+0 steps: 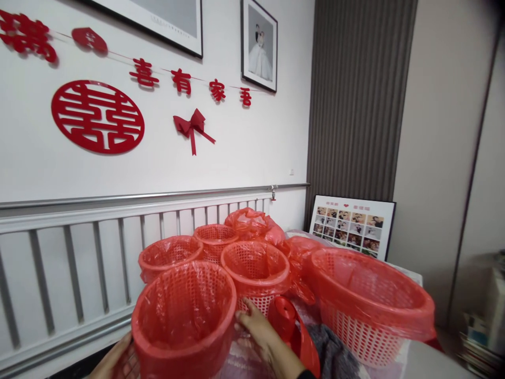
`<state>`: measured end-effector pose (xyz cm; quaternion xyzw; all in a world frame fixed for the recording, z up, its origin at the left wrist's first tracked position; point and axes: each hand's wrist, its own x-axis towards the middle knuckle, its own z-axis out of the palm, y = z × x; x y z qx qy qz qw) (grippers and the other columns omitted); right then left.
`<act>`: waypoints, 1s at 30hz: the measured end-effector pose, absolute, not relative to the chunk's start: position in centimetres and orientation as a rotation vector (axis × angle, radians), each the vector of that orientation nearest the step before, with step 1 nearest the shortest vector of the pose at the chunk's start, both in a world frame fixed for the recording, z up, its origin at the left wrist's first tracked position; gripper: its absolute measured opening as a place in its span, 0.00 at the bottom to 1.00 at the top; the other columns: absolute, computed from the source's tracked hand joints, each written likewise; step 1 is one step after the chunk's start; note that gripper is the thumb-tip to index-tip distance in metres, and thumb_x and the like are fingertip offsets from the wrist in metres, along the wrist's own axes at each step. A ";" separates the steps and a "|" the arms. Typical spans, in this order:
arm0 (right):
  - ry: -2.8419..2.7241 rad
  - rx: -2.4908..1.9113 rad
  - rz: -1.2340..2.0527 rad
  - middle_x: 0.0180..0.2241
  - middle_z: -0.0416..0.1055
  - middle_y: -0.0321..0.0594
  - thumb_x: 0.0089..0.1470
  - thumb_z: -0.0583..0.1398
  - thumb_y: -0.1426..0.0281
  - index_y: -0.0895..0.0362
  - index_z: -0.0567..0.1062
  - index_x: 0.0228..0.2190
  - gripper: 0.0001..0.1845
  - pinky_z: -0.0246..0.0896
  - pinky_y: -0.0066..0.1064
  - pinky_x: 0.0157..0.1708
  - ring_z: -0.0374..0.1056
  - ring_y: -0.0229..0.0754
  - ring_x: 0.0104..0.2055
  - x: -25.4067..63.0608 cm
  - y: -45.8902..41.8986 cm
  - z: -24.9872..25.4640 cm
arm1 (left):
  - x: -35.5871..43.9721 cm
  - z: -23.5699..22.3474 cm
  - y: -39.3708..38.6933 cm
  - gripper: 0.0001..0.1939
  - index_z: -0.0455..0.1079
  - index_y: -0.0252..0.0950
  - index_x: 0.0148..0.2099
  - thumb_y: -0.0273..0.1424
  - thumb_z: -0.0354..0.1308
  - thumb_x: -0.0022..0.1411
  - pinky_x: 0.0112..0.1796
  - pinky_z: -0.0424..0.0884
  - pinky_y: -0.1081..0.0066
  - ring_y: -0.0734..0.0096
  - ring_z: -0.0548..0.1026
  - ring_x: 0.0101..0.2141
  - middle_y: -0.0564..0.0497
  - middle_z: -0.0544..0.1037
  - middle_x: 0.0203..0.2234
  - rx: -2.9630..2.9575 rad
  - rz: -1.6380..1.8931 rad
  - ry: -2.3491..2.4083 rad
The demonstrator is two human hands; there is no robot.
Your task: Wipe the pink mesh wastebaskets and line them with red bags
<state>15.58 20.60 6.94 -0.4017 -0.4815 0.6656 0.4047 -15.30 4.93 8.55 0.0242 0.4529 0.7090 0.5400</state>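
Note:
In the head view, a red basket point(183, 352) lined with a thin red plastic bag stands nearest to me, with its round mouth facing up and towards me. My left hand point(114, 363) grips its lower left side, the fingertips partly hidden by the basket. On the opposite side, my right hand point(254, 323) is against the basket's right wall, its fingers bent and partly hidden. Just beyond those fingers sits another bag-lined basket point(256, 297). A roll of red ribbon point(282, 316) lies beside my right wrist.
Two more lined baskets, a left one point(169, 255) and a rear one point(216, 234), stand near the white radiator point(90, 252). Crumpled red bags point(250, 223) lie behind. To the right are a large lined basket point(371, 316), dark grey cloth point(335, 352) and a leaning photo board point(353, 223).

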 end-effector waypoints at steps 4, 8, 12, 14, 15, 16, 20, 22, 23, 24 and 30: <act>-1.033 -1.099 1.706 0.44 0.77 0.43 0.51 0.65 0.61 0.51 0.65 0.57 0.33 0.71 0.31 0.31 0.77 0.43 0.38 14.8 20.9 5.9 | -16.1 7.6 5.5 0.22 0.73 0.37 0.42 0.26 0.77 0.44 0.29 0.78 0.74 0.69 0.80 0.27 0.55 0.82 0.26 0.295 1.721 1.011; -0.974 -0.986 1.858 0.29 0.76 0.36 0.41 0.69 0.63 0.54 0.72 0.35 0.18 0.71 0.30 0.33 0.73 0.37 0.27 14.0 20.8 6.3 | -16.8 8.6 5.6 0.33 0.73 0.37 0.46 0.23 0.80 0.36 0.28 0.78 0.75 0.71 0.80 0.27 0.54 0.85 0.32 0.421 1.776 1.019; -1.104 -0.996 1.716 0.24 0.70 0.30 0.42 0.66 0.64 0.54 0.70 0.29 0.12 0.63 0.24 0.26 0.66 0.33 0.23 13.8 21.3 8.3 | -18.2 10.2 6.0 0.37 0.70 0.36 0.51 0.22 0.77 0.36 0.24 0.76 0.74 0.71 0.78 0.23 0.55 0.83 0.28 0.470 1.852 1.139; -1.195 -1.024 1.583 0.20 0.63 0.27 0.44 0.64 0.62 0.53 0.67 0.26 0.12 0.54 0.22 0.20 0.59 0.32 0.20 13.7 21.8 9.6 | -18.6 11.1 6.3 0.36 0.69 0.37 0.52 0.23 0.75 0.38 0.23 0.75 0.76 0.71 0.77 0.22 0.56 0.81 0.25 0.469 1.888 1.245; -1.244 -1.030 1.512 0.19 0.60 0.26 0.45 0.63 0.60 0.53 0.66 0.25 0.13 0.51 0.23 0.20 0.56 0.32 0.19 13.6 22.1 10.2 | -18.7 11.6 6.4 0.34 0.69 0.37 0.52 0.23 0.74 0.40 0.24 0.75 0.76 0.72 0.78 0.23 0.56 0.81 0.25 0.475 1.896 1.291; -1.294 -1.028 1.440 0.19 0.59 0.26 0.46 0.62 0.59 0.53 0.65 0.25 0.13 0.50 0.23 0.20 0.55 0.32 0.20 13.5 22.4 10.9 | -18.7 12.3 6.5 0.33 0.69 0.38 0.52 0.23 0.72 0.43 0.25 0.75 0.76 0.72 0.78 0.24 0.55 0.82 0.26 0.488 1.898 1.324; -1.506 -0.980 1.151 0.23 0.59 0.28 0.50 0.59 0.60 0.53 0.66 0.26 0.11 0.53 0.27 0.26 0.56 0.36 0.26 13.2 23.6 13.8 | -18.0 15.3 6.6 0.28 0.70 0.36 0.51 0.25 0.68 0.45 0.25 0.73 0.76 0.74 0.77 0.24 0.52 0.81 0.28 0.529 1.916 1.411; -1.620 -0.972 1.029 0.24 0.59 0.29 0.50 0.57 0.63 0.53 0.65 0.24 0.08 0.54 0.29 0.31 0.57 0.37 0.28 13.4 23.9 15.0 | -17.8 16.2 6.4 0.29 0.70 0.36 0.52 0.30 0.70 0.45 0.25 0.73 0.74 0.72 0.76 0.24 0.53 0.81 0.28 0.603 1.837 1.472; -1.683 -0.975 0.976 0.24 0.59 0.29 0.48 0.57 0.66 0.53 0.64 0.23 0.07 0.54 0.30 0.33 0.57 0.38 0.29 13.7 23.9 15.5 | -17.9 16.2 6.3 0.30 0.70 0.37 0.53 0.34 0.70 0.46 0.26 0.74 0.73 0.71 0.77 0.25 0.53 0.81 0.29 0.666 1.765 1.514; -1.748 -0.981 0.928 0.24 0.60 0.30 0.47 0.57 0.69 0.53 0.64 0.21 0.06 0.54 0.30 0.35 0.58 0.38 0.30 14.1 23.8 15.9 | -18.0 15.9 6.2 0.31 0.70 0.37 0.53 0.37 0.70 0.46 0.26 0.73 0.73 0.70 0.77 0.25 0.53 0.81 0.30 0.744 1.686 1.564; -2.098 -1.080 0.749 0.23 0.63 0.31 0.43 0.56 0.80 0.55 0.65 0.20 0.09 0.50 0.30 0.32 0.59 0.38 0.28 16.9 21.0 16.3 | -18.6 11.8 4.7 0.13 0.78 0.43 0.39 0.38 0.60 0.49 0.34 0.76 0.70 0.64 0.80 0.29 0.55 0.81 0.24 1.542 1.275 1.986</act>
